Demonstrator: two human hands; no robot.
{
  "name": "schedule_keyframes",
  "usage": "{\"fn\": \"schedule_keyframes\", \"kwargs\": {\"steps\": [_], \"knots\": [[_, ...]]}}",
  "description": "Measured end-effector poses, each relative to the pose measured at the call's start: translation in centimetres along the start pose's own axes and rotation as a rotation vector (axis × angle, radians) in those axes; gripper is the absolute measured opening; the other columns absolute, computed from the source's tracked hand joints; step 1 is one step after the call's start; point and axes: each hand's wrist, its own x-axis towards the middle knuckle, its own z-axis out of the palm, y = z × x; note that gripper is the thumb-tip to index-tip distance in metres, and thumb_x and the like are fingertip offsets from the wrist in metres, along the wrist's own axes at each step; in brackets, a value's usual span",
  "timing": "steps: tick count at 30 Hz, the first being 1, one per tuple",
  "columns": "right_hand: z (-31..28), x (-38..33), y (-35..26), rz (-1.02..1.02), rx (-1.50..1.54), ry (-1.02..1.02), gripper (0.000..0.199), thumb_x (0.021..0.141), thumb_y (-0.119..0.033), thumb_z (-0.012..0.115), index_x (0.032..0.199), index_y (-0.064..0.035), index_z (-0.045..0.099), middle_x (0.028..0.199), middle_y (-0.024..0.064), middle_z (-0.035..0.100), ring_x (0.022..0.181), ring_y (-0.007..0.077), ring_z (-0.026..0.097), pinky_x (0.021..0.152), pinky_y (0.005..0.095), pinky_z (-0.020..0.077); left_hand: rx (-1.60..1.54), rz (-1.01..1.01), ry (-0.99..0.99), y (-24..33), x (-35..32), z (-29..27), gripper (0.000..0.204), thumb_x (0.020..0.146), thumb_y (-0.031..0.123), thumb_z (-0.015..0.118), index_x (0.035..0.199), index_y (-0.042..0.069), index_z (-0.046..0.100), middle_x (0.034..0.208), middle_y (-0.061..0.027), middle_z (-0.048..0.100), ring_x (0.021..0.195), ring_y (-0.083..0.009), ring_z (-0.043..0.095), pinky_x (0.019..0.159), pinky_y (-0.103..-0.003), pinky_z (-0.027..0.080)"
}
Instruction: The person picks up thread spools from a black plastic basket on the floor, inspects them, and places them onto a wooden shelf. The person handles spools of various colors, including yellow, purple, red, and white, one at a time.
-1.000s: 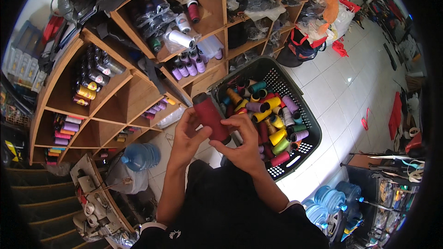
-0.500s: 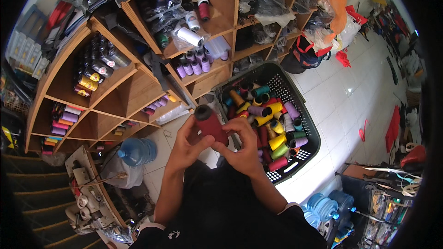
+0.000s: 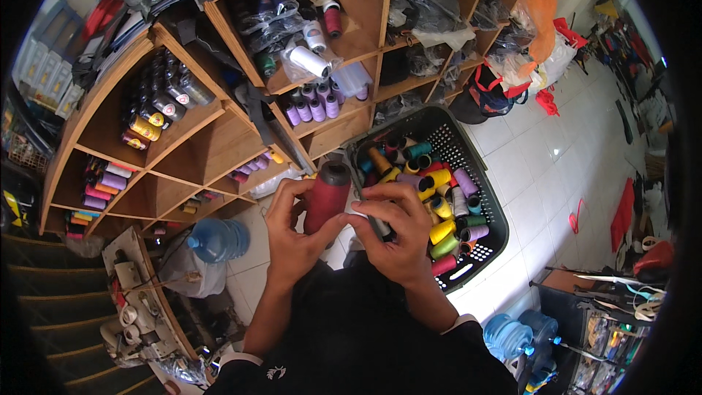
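Observation:
A dark red thread spool (image 3: 327, 201) with a black end stands nearly upright in my left hand (image 3: 291, 238), whose fingers wrap round its side. My right hand (image 3: 398, 241) is just right of the spool, with thumb and fingertips pinched together on a small white piece (image 3: 357, 210). What that piece is, I cannot make out. Both thumbs nearly meet at the spool's lower side. Behind my right hand, a dark plastic basket (image 3: 455, 148) holds many loose thread spools, among them a yellow spool (image 3: 442, 232) and a lilac spool (image 3: 465, 181).
Wooden shelves (image 3: 219, 126) at the far left and middle hold purple spools (image 3: 316, 108), black spools (image 3: 170, 91) and bagged goods. A blue water jug (image 3: 219, 240) stands at left; more jugs (image 3: 508, 335) are at lower right. Red cloth (image 3: 622, 208) lies on the tiled floor.
The red spool has turned more upright and come slightly right. My right hand has left the spool's side, shifted right, and now pinches a small white piece.

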Motion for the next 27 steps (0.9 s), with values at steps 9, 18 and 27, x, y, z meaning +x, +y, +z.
{"fn": "schedule_keyframes", "kwargs": {"steps": [9,18,27], "knots": [[0.5,1.2,-0.4,0.120,0.058,0.029,0.018,0.072,-0.001,0.073,0.089,-0.0027,0.068,0.081,0.0098,0.064,0.074,0.0238,0.063,0.065,0.0311,0.0486,0.050,0.008,0.173,0.8,0.2,0.8,0.044,0.064,0.006,0.083,0.096,0.000,0.054,0.088,-0.0070,0.054,0.079,-0.0140,0.058,0.068,-0.027,0.050],[1.2,0.7,-0.6,0.254,0.088,0.119,0.013,0.072,0.002,0.070,0.085,-0.0009,0.066,0.078,0.0103,0.062,0.071,0.0233,0.061,0.063,0.0320,0.0470,0.371,0.408,0.322,-0.4,0.7,2.2,0.047,0.056,0.006,0.083,0.093,0.000,0.055,0.084,-0.0093,0.050,0.070,-0.0187,0.051,0.060,-0.028,0.043],[-0.4,-0.7,2.8,0.335,0.152,0.156,0.006,0.082,-0.002,0.056,0.079,0.0006,0.052,0.077,0.0114,0.051,0.069,0.0240,0.051,0.061,0.0331,0.0400,0.157,0.106,0.250,-0.7,0.6,2.5,0.050,0.060,0.008,0.084,0.097,0.001,0.051,0.087,-0.0059,0.049,0.074,-0.0143,0.049,0.064,-0.027,0.042]]}}
